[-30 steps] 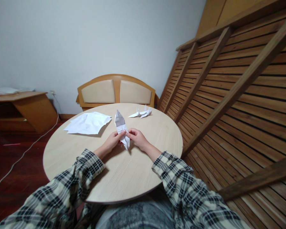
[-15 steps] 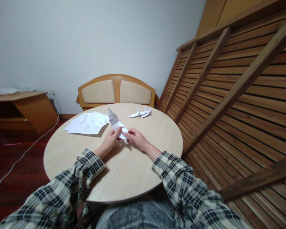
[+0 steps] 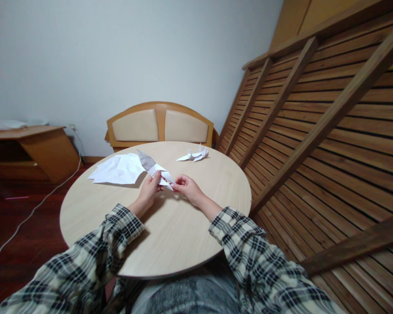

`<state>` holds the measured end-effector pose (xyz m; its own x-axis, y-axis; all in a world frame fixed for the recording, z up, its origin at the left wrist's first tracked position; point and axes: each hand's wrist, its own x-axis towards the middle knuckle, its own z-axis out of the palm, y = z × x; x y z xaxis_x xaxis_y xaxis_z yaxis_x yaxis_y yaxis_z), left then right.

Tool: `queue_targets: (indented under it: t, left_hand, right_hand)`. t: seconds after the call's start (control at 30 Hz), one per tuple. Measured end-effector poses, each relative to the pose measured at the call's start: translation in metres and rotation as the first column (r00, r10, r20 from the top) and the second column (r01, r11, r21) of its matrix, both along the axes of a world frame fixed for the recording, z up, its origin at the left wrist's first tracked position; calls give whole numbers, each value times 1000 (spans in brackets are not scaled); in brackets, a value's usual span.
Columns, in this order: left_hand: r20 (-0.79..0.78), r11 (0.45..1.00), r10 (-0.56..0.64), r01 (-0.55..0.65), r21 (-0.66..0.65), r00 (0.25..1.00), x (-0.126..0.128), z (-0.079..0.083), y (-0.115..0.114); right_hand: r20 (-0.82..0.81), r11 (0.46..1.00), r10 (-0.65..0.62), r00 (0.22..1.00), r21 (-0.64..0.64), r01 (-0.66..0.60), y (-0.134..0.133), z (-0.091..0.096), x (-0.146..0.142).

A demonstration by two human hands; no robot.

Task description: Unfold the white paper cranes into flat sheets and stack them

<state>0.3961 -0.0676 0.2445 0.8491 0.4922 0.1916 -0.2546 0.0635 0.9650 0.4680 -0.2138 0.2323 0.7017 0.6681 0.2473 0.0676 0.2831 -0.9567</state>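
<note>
The folded paper (image 3: 155,167) is held above the near-middle part of the round table (image 3: 170,240), between the left hand (image 3: 148,190) and the right hand (image 3: 190,189). It is pinched by the left hand, with the thumb laid on top, and its near, right-hand end is nipped by the thumb and fingers of the right hand; both hands are closed on it. A tear could be caused at the narrow end if the two grips were pulled apart too hard, since the paper is judged to be thin there. A crooked crease could be made if the layers were allowed to slip under the left thumb. The loose pile of sheets (image 3: 118,169) could be nudged by the far tip, which is overlapped with its right edge in this view; whether the two are touching cannot be told. The paper is seen as a long, pointed, white shape, tilted away to the left, with a broad far flap left grey in shade. The near part is split by a dark gap between narrow strips; the finer folds are hidden by the fingers. Finished-looking paper birds (image 3: 191,155) are set well apart, on the far right of the table.
</note>
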Motion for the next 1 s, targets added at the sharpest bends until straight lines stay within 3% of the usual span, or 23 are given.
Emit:
queue_targets:
  t: [0.13, 0.3, 0.47, 0.7, 0.9, 1.0]
  left_hand:
    - [19, 999, 31, -30, -21, 999, 0, 0, 0]
    - [-12, 1000, 8, -8, -20, 1000, -1, 3, -2]
    - [-37, 996, -73, 71, -54, 997, -4, 9, -6]
    - [-33, 998, -61, 61, -24, 998, -3, 7, -4]
    - [-19, 998, -59, 58, -40, 998, -2, 4, -2]
    - [-23, 997, -71, 70, -25, 997, -2, 5, -2]
  right_hand:
    - [9, 1000, -2, 1000, -9, 2, 0, 0, 1]
    - [228, 992, -118, 967, -20, 125, 0, -2, 2]
    - [310, 988, -147, 940, -7, 156, -1, -5, 1]
    - [280, 995, -66, 958, -56, 84, -4, -1, -2]
    - [107, 995, 4, 994, -101, 7, -1, -3, -5]
    - [135, 990, 47, 990, -135, -29, -1, -5, -4]
